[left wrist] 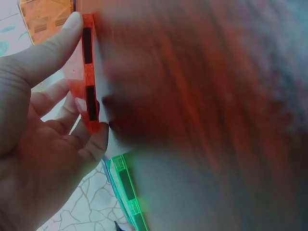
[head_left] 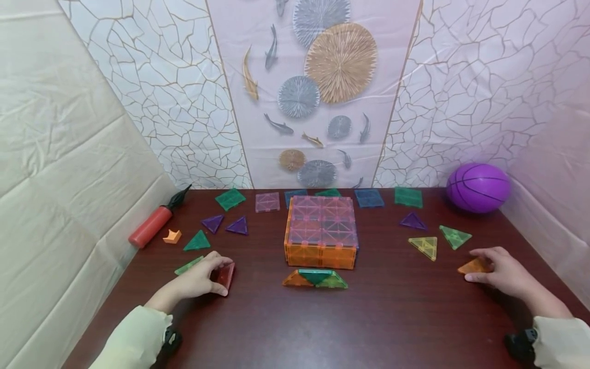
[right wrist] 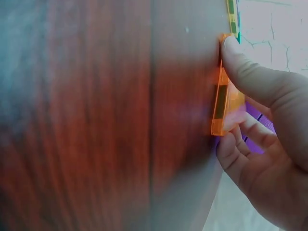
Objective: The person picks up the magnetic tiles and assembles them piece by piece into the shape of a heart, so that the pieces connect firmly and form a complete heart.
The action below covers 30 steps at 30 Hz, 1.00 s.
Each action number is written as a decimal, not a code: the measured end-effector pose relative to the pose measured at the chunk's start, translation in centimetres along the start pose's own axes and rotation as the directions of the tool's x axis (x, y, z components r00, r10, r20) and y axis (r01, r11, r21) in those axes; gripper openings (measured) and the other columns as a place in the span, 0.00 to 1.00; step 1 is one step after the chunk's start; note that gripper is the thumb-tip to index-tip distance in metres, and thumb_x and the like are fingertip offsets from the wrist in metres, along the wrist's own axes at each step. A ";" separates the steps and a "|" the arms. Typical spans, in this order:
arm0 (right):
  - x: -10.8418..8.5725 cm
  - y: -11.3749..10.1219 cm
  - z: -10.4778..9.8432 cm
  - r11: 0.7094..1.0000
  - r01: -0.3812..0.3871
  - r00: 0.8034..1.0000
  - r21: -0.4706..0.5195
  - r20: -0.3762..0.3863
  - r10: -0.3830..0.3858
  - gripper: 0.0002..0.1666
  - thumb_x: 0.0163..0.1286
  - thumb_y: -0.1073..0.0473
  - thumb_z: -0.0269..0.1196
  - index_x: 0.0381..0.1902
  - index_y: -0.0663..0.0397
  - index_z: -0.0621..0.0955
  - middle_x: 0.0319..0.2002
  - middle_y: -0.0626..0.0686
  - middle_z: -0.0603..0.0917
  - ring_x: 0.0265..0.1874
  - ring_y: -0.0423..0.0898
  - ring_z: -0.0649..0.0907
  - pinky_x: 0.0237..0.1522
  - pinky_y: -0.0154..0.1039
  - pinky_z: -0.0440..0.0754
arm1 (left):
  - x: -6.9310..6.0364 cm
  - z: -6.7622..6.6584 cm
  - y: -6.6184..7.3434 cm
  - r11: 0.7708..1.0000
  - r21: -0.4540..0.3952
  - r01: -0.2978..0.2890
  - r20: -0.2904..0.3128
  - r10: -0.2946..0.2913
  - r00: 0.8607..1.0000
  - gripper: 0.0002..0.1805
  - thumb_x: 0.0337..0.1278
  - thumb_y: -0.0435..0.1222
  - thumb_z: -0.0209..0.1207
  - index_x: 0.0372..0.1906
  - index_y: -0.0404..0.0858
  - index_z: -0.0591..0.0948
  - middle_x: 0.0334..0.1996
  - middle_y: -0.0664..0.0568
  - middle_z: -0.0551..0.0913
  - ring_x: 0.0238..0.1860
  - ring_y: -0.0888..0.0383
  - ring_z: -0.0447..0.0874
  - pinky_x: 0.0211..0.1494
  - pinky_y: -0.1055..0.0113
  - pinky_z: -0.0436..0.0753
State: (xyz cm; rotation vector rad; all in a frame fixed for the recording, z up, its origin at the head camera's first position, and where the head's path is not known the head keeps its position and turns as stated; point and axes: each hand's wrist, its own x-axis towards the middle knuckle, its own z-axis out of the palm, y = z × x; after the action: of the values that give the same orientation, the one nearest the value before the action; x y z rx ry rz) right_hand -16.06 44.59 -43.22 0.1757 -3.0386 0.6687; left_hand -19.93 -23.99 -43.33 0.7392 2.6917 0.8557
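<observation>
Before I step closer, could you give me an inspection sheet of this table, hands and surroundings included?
Surface: dark, wood-grained table.
Job's things: pink-topped box with orange sides near the middle; tile strip in orange, teal and green before it; loose tiles around.
Clutter: red pump and orange crown piece at left; purple ball at back right.
Left hand: grips a red tile.
Right hand: grips an orange tile.
Cables: nothing seen.
Surroundings: creased, patterned backdrop with fish pictures.
</observation>
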 end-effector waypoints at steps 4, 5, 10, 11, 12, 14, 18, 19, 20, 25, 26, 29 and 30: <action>-0.2 -0.3 0.3 1.000 -0.007 0.999 -0.003 -0.054 0.007 0.35 0.49 0.53 0.76 0.45 0.77 0.79 0.39 0.68 0.73 0.40 0.57 0.68 0.35 0.37 0.67 | 0.2 -0.1 0.1 1.000 -0.014 -0.015 -0.032 0.015 0.999 0.36 0.41 0.43 0.74 0.58 0.33 0.76 0.42 0.51 0.71 0.43 0.56 0.71 0.47 0.62 0.75; -0.2 -0.3 0.3 1.000 -0.007 0.998 0.001 -0.063 0.007 0.33 0.49 0.53 0.77 0.43 0.76 0.79 0.38 0.67 0.73 0.39 0.56 0.68 0.34 0.35 0.66 | 0.2 -0.1 0.1 1.000 -0.016 -0.016 -0.038 0.016 0.999 0.35 0.42 0.42 0.74 0.57 0.34 0.76 0.42 0.51 0.71 0.43 0.55 0.71 0.47 0.62 0.75; -0.3 -0.8 -0.1 1.000 -0.014 0.998 -0.021 -0.066 0.012 0.27 0.50 0.55 0.76 0.38 0.72 0.80 0.34 0.64 0.76 0.36 0.55 0.73 0.31 0.37 0.68 | 0.4 -0.1 0.1 0.998 -0.054 -0.017 -0.051 0.015 0.999 0.32 0.43 0.41 0.74 0.56 0.38 0.75 0.45 0.51 0.75 0.45 0.54 0.74 0.50 0.56 0.77; -0.3 -1.0 -0.2 0.999 -0.027 0.998 -0.020 -0.052 0.026 0.27 0.51 0.54 0.75 0.39 0.71 0.79 0.34 0.63 0.78 0.34 0.54 0.74 0.30 0.38 0.68 | 0.4 -0.1 0.1 0.997 -0.075 -0.011 -0.044 0.008 0.999 0.32 0.44 0.40 0.73 0.56 0.38 0.75 0.45 0.51 0.76 0.44 0.54 0.74 0.49 0.57 0.77; -0.3 -1.1 -0.2 0.999 -0.043 0.998 -0.020 -0.040 0.043 0.27 0.52 0.53 0.75 0.40 0.70 0.78 0.32 0.62 0.79 0.31 0.52 0.74 0.29 0.39 0.69 | 0.4 -0.1 0.1 0.995 -0.096 -0.005 -0.038 0.002 0.999 0.31 0.45 0.39 0.73 0.56 0.38 0.74 0.45 0.51 0.78 0.44 0.54 0.75 0.48 0.57 0.77; -0.4 -1.4 -0.4 0.997 -0.083 0.997 0.010 -0.003 0.083 0.27 0.56 0.52 0.72 0.41 0.69 0.76 0.30 0.59 0.80 0.26 0.49 0.76 0.25 0.39 0.72 | 0.5 -0.2 0.2 0.988 -0.152 0.009 -0.021 -0.012 1.000 0.28 0.49 0.37 0.70 0.56 0.37 0.74 0.43 0.50 0.80 0.42 0.54 0.76 0.46 0.60 0.77; -0.6 -2.4 -0.4 0.989 -0.119 0.993 0.085 0.017 0.118 0.24 0.61 0.55 0.69 0.43 0.71 0.74 0.25 0.53 0.79 0.20 0.44 0.77 0.20 0.37 0.75 | 0.7 -0.4 0.7 0.949 -0.314 0.028 0.015 -0.024 1.000 0.22 0.56 0.30 0.64 0.55 0.32 0.73 0.38 0.45 0.82 0.36 0.54 0.79 0.40 0.64 0.80; -0.6 -2.7 -0.4 0.988 -0.118 0.993 0.100 0.014 0.117 0.24 0.62 0.55 0.68 0.43 0.71 0.74 0.25 0.52 0.80 0.20 0.44 0.78 0.20 0.37 0.76 | 0.8 -0.4 0.9 0.937 -0.349 0.027 0.018 -0.022 1.000 0.21 0.57 0.28 0.63 0.55 0.31 0.73 0.37 0.44 0.82 0.35 0.54 0.80 0.39 0.65 0.81; -0.5 -3.1 -0.4 0.988 -0.116 0.993 0.102 0.011 0.115 0.24 0.63 0.55 0.68 0.43 0.71 0.74 0.25 0.52 0.80 0.20 0.44 0.78 0.20 0.36 0.76 | 0.9 -0.5 1.2 0.926 -0.376 0.024 0.019 -0.018 1.000 0.20 0.58 0.27 0.62 0.55 0.30 0.73 0.36 0.43 0.82 0.33 0.54 0.81 0.38 0.65 0.82; -0.1 -5.9 -0.8 0.990 -0.080 0.996 0.116 -0.028 0.084 0.25 0.63 0.54 0.68 0.45 0.71 0.75 0.24 0.52 0.81 0.18 0.44 0.79 0.19 0.36 0.76 | 1.5 -1.0 2.7 0.904 -0.427 -0.007 -0.002 0.007 1.000 0.20 0.58 0.25 0.60 0.55 0.28 0.72 0.34 0.42 0.83 0.32 0.55 0.83 0.38 0.65 0.84; 0.0 -6.5 -0.8 0.991 -0.068 0.997 0.118 -0.035 0.073 0.25 0.63 0.54 0.68 0.45 0.71 0.75 0.24 0.52 0.81 0.18 0.44 0.78 0.19 0.36 0.75 | 1.6 -1.0 3.1 0.901 -0.434 -0.014 -0.005 0.013 1.000 0.20 0.58 0.25 0.60 0.56 0.27 0.72 0.34 0.42 0.83 0.32 0.55 0.83 0.38 0.64 0.84; 0.1 -8.4 -1.0 0.992 -0.034 0.997 0.123 -0.062 0.042 0.24 0.62 0.55 0.69 0.45 0.69 0.75 0.24 0.53 0.82 0.18 0.43 0.79 0.19 0.36 0.76 | 2.0 -1.1 4.3 0.887 -0.460 -0.036 -0.012 0.034 0.999 0.21 0.58 0.25 0.60 0.57 0.26 0.72 0.35 0.40 0.83 0.33 0.55 0.84 0.39 0.61 0.85; 0.1 -9.0 -1.0 0.991 -0.024 0.997 0.130 -0.065 0.033 0.23 0.63 0.55 0.68 0.46 0.68 0.75 0.25 0.53 0.82 0.19 0.43 0.79 0.20 0.36 0.76 | 2.1 -1.1 4.7 0.885 -0.464 -0.042 -0.014 0.040 0.999 0.22 0.58 0.25 0.61 0.57 0.26 0.72 0.36 0.39 0.83 0.33 0.55 0.84 0.39 0.61 0.85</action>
State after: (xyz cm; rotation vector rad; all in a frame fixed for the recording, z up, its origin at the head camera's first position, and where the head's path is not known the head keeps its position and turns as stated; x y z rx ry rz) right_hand -15.14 36.82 -38.58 0.1101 -2.9402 0.8552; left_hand -20.23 -20.14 -39.80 0.6764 2.3283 1.4419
